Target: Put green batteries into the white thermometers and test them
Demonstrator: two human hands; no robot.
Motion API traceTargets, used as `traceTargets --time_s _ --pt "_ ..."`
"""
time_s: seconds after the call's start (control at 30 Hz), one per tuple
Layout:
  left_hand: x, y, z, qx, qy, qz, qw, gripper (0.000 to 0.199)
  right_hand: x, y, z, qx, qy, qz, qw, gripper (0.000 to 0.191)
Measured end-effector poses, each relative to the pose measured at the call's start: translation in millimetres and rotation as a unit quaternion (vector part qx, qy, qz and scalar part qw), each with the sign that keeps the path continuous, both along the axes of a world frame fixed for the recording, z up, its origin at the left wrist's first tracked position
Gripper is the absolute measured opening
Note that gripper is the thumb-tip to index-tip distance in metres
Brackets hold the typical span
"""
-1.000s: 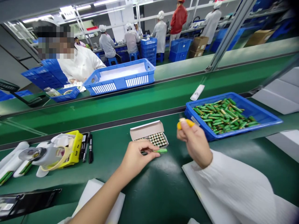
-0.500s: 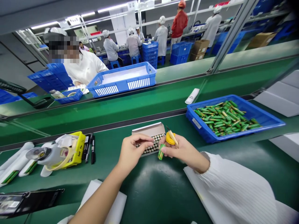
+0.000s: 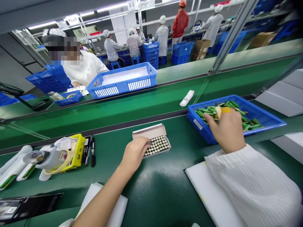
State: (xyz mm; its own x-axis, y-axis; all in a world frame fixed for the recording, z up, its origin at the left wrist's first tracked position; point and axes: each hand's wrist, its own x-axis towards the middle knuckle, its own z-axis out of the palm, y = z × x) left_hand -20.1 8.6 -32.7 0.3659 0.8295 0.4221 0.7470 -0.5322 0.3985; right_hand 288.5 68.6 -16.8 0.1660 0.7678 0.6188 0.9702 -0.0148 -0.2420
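Our open box (image 3: 159, 153) of upright cells (image 3: 159, 142) is mid-bench, lid flap (image 3: 152, 130) raised at the back. Our L hand (image 3: 134, 151) is at its left end, fingertips pinched close; can't tell what's btwn them. Our R hand (image 3: 228, 130) is over the blue bin (image 3: 208, 135) of loose green cells (image 3: 207, 111), holding a yellow item (image 3: 226, 109); fingertips hidden. Further L we've a yellow tray (image 3: 78, 150) & pens (image 3: 93, 153); a co-worker (image 3: 82, 67) in white is opp., nr a blue crate (image 3: 139, 83).

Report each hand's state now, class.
Left hand: fingertips together over the white box; hold unclear.
Right hand: fingers bent over the green batteries; hold unclear.
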Motion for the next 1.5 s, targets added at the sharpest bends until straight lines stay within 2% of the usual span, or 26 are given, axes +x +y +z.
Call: traceTargets --time_s 0.13,0.3,0.43,0.57,0.67,0.73,0.83,0.93,1.0,1.1,1.17,1.27,1.37,1.5 --pt "0 3 -0.3 -0.018 0.032 -0.027 0.999 0.016 -12 -5 -0.9 0.013 0.005 0.048 0.999 0.037" --pt "0 3 0.4 -0.014 0.109 -0.003 0.994 0.028 -30 -12 -0.8 0.045 0.051 0.136 0.988 0.033" --pt "1 -1 2.9 0.011 0.059 0.043 0.997 0.018 -42 -20 -3.9 0.065 0.098 0.204 0.972 0.029" --pt "5 -4 11.3 -0.050 0.111 0.035 0.992 0.010 -59 -32 -3.2 0.061 0.145 0.280 0.947 0.024" --pt "9 -3 15.0 -0.094 0.140 0.036 0.985 0.012 -73 -42 -1.5 0.020 0.169 0.337 0.926 0.022" --pt "12 -2 15.2 -0.121 0.123 0.038 0.984 0.012 -81 -49 -1.3 -0.025 0.186 0.372 0.909 0.021" --pt "11 -1 15.2 -0.151 0.041 0.048 0.987 0.008 -89 -56 -2.7 -0.139 0.227 0.413 0.871 0.027" --pt "6 0 18.9 -0.177 -0.081 0.062 0.979 0.004 -96 -61 -3.8 -0.243 0.300 0.428 0.817 0.031" --pt "2 1 23.4 -0.210 -0.176 0.075 0.959 0.006 -101 -63 -4.2 -0.275 0.351 0.438 0.781 0.031" --pt "1 2 29.4 -0.272 -0.347 0.081 0.894 0.018 -107 -67 -5.8 -0.312 0.380 0.452 0.744 0.034" --pt "3 1 31.1 -0.294 -0.443 0.071 0.844 0.028 -111 -69 -7.8 -0.334 0.380 0.451 0.735 0.037" --pt "9 -2 30.3 -0.314 -0.513 0.062 0.797 0.033 -114 -71 -10.4 -0.344 0.378 0.445 0.735 0.039" --pt "13 -6 28.6 -0.342 -0.533 0.052 0.772 0.032 -114 -71 -10.6 -0.342 0.381 0.436 0.740 0.039" --pt "15 -8 28.7 -0.352 -0.534 0.035 0.768 0.027 -113 -72 -8.5 -0.342 0.397 0.440 0.730 0.038"
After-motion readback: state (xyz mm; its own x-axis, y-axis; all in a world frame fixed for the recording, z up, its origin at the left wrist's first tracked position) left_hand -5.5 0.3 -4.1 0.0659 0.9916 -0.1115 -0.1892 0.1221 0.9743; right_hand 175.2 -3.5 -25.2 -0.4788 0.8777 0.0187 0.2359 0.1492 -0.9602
